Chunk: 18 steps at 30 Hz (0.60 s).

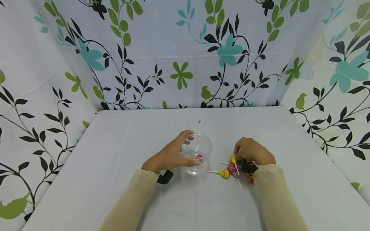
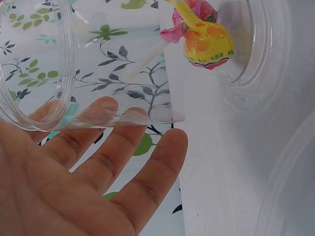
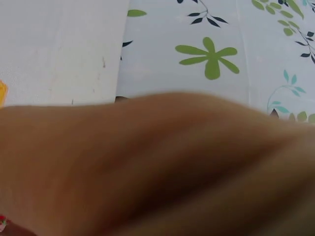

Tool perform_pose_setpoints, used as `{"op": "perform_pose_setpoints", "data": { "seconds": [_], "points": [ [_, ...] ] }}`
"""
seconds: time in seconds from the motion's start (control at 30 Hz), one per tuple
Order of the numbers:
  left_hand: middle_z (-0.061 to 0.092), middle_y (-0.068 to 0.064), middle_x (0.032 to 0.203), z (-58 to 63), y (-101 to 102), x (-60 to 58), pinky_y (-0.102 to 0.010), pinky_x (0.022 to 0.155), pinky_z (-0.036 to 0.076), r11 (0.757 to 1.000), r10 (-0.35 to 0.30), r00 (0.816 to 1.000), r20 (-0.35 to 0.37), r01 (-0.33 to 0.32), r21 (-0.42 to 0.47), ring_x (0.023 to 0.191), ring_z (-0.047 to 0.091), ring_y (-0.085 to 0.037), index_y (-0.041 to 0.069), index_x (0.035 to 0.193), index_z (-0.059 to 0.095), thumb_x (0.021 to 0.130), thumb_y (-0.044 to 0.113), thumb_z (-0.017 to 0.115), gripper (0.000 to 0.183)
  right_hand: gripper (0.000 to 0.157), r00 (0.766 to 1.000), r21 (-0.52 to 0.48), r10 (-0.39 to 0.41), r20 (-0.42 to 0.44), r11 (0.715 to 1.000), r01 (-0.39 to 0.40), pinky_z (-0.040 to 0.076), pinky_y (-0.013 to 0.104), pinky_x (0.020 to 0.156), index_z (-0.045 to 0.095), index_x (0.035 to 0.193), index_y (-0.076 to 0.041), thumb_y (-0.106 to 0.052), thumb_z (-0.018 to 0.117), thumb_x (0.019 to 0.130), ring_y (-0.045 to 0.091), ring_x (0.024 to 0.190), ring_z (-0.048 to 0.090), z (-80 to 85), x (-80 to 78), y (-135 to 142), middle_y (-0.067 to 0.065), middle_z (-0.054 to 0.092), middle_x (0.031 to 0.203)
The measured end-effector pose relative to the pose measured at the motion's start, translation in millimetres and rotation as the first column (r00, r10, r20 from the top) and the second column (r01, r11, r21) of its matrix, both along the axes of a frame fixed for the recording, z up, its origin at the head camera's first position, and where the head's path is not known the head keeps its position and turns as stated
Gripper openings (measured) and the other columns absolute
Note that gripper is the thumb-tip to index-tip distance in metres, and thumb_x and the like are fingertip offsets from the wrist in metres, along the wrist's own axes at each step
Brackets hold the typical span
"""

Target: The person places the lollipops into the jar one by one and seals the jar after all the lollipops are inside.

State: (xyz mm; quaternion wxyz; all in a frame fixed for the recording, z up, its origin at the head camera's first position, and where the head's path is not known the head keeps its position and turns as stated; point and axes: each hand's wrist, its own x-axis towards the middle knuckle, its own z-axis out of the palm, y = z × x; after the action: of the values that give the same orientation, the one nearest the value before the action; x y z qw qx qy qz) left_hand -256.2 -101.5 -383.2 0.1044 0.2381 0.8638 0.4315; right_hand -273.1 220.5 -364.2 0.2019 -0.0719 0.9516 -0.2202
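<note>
My left hand [image 1: 171, 154] holds a clear jar [image 1: 206, 144] at its side, thumb near and fingers beyond. Inside, near its base, the left wrist view shows a yellow lollipop [image 2: 210, 46] and a pink-wrapped one [image 2: 202, 9]. The jar stands upright on the white table. Over a small pile of lollipops right of the jar, my right hand [image 1: 254, 152] is bent down, fingers curled beside a yellow lollipop [image 1: 233, 159]. Its fingertips are hidden and I cannot tell whether they pinch one. Another yellow lollipop [image 1: 224, 174] and a pink one [image 1: 231, 168] lie nearer the jar.
A clear round rim [image 2: 280, 182] lies beside the jar's base, partly under my left wrist. Dark specks [image 1: 199, 121] dot the table farther back. Leaf-patterned cloth [image 1: 182, 75] hangs behind the white table [image 1: 138, 128] and along both sides.
</note>
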Motion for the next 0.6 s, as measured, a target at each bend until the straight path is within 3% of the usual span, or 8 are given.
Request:
{"op": "perform_pose_setpoints", "data": {
  "seconds": [0.37, 0.6],
  "points": [
    [0.049, 0.006, 0.152, 0.6, 0.6, 0.0, -0.049, 0.106, 0.047, 1.0, 0.0, 1.0, 0.001, 0.0, -0.003, 0.14, 0.047, -0.018, 0.029, 0.159, 0.03, 0.078, 0.042, 0.09, 0.102, 0.004, 0.998, 0.005, -0.03, -0.057, 1.0, 0.03, 0.05, 0.031, 0.064, 0.074, 0.089, -0.008, -0.009, 0.075, 0.085, 0.024, 0.079, 0.059, -1.9, -2.4, 0.6, 0.008, 0.067, 0.091],
    [0.049, 0.012, 0.15, 0.4, 0.6, -0.2, -0.049, 0.106, 0.047, 1.0, 0.007, 1.0, 0.002, -0.007, -0.006, 0.141, 0.047, -0.018, 0.03, 0.159, 0.03, 0.078, 0.043, 0.09, 0.102, 0.009, 0.987, -0.013, 0.003, -0.162, 1.0, -0.005, 0.049, 0.032, 0.063, 0.071, 0.095, -0.005, -0.012, 0.071, 0.089, 0.021, 0.071, 0.058, 1.0, -5.0, 1.1, 0.009, 0.065, 0.088]
  ]
}}
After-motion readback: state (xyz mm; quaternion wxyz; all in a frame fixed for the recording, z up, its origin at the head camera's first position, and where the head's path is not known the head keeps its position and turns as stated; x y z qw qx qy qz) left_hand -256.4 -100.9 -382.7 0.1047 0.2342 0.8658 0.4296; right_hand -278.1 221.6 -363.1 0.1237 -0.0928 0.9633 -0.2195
